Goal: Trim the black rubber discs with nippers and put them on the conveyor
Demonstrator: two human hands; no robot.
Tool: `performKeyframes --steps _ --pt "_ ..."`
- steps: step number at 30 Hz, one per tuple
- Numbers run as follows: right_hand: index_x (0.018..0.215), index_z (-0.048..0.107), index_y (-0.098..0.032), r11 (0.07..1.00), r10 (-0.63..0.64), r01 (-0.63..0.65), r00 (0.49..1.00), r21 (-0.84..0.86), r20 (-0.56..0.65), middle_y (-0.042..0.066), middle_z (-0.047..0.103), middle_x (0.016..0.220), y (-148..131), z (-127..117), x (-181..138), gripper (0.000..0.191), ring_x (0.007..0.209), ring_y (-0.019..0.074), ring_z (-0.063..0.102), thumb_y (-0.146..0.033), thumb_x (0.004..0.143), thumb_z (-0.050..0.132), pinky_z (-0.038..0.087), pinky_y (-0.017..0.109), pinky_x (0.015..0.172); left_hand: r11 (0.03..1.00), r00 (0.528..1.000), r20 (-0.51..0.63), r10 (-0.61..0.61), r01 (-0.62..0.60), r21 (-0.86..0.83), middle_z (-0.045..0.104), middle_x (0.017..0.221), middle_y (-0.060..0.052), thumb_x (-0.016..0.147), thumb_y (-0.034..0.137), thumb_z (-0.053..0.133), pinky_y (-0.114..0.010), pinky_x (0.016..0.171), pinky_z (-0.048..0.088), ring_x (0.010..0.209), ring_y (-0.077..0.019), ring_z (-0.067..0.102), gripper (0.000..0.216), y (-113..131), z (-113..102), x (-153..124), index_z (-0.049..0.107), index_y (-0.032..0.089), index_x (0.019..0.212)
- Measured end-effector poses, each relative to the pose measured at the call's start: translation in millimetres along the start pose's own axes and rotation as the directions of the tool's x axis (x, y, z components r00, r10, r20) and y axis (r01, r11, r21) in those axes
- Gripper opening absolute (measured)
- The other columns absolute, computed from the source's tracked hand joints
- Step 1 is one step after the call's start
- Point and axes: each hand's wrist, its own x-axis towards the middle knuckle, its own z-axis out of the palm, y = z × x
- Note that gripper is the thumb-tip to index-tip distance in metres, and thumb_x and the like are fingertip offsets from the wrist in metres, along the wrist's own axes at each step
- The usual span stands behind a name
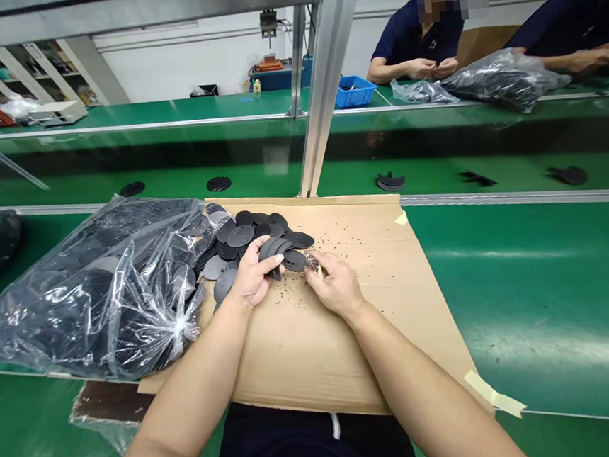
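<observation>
"Discs (276, 248), where are they?"
"Gripped in the left hand (254, 277), fanned above the cardboard (316, 359), one reaching the right hand (337, 284), which clasps a small metallic object (312, 262), mostly hidden."
"And their look?"
"Thin, rounded, matte, dark grey to black."

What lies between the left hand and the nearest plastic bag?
In the head view, a loose pile of dark discs lies between the left hand and that bag.
</observation>
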Motion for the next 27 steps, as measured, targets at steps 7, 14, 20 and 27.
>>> performKeyframes --steps 7,14,20,27 --pt "0.112 0.066 -0.018 0.997 -0.082 0.082 0.997 0.004 -0.004 0.007 0.068 0.092 1 0 -1 0.031 0.081 0.0195 0.063 -0.025 0.083 0.055 0.051 0.032 0.081 0.990 0.997 0.029 -0.072 0.075 -0.121 0.063 0.084 0.001 0.067 0.021 0.080 -0.013 0.046 0.040 0.052 -0.0019 0.050 0.047 -1 -6 3 0.060 0.020 0.110" --pt "0.115 0.064 -0.017 0.989 -0.147 0.148 0.985 -0.013 0.088 0.009 0.069 0.093 -5 0 -4 0.033 0.085 0.0214 0.064 -0.027 0.085 0.054 0.051 0.033 0.084 0.968 0.976 0.045 -0.215 0.219 -0.121 0.059 0.074 0.002 0.076 0.024 0.074 -0.016 0.044 0.043 0.054 -0.0078 0.056 0.034 3 1 -1 0.058 0.018 0.105" --pt "0.114 0.064 -0.017 0.989 -0.124 0.138 0.971 -0.054 0.204 0.008 0.069 0.094 -9 -2 -4 0.032 0.086 0.0207 0.063 -0.027 0.085 0.054 0.049 0.031 0.082 0.936 0.944 0.125 -0.305 0.321 -0.146 0.049 0.066 0.004 0.085 0.027 0.065 -0.010 0.030 0.021 0.037 0.0000 0.035 0.019 3 3 -2 0.061 0.014 0.099" --pt "0.107 0.066 -0.018 0.990 -0.108 0.131 0.944 -0.053 0.312 0.007 0.068 0.091 -15 -7 -1 0.026 0.082 0.0190 0.061 -0.026 0.084 0.054 0.045 0.028 0.078 0.950 0.942 0.143 -0.305 0.312 -0.031 0.052 0.065 0.004 0.083 0.033 0.067 -0.011 0.029 0.024 0.033 0.0002 0.035 0.022 -4 2 -1 0.063 0.014 0.095"
